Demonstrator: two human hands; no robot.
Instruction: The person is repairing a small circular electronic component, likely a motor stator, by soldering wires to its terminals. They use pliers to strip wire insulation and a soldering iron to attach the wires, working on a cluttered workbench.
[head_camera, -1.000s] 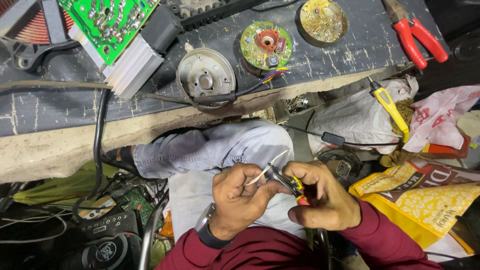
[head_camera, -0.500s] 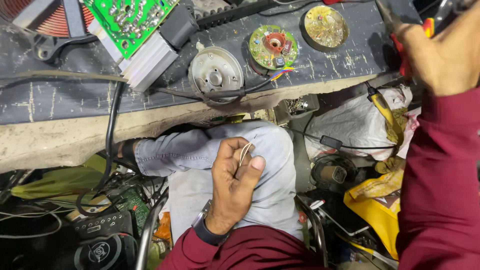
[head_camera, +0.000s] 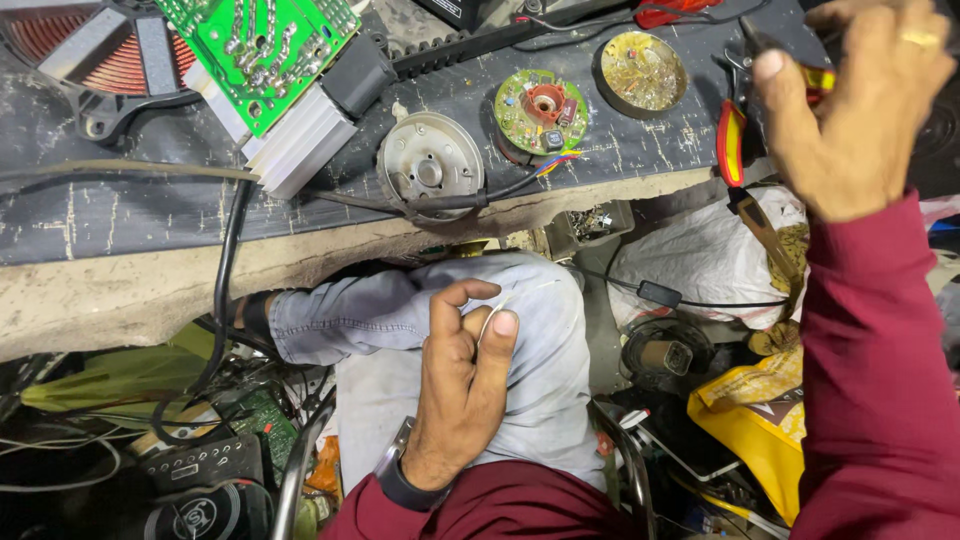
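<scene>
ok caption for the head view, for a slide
Left hand pinches a thin white wire over the lap; right hand reaches by red-handled pliers on the workbench.

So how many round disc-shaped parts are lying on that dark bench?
3, in a row: a grey metal disc, a green circuit disc right of it, and a gold disc furthest right. Others may be hidden.

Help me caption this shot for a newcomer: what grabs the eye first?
The bright green circuit board at the top of the dark bench. Then the right hand, raised at the upper right beside red-handled pliers, and the left hand pinching a thin white wire over the lap.
</scene>
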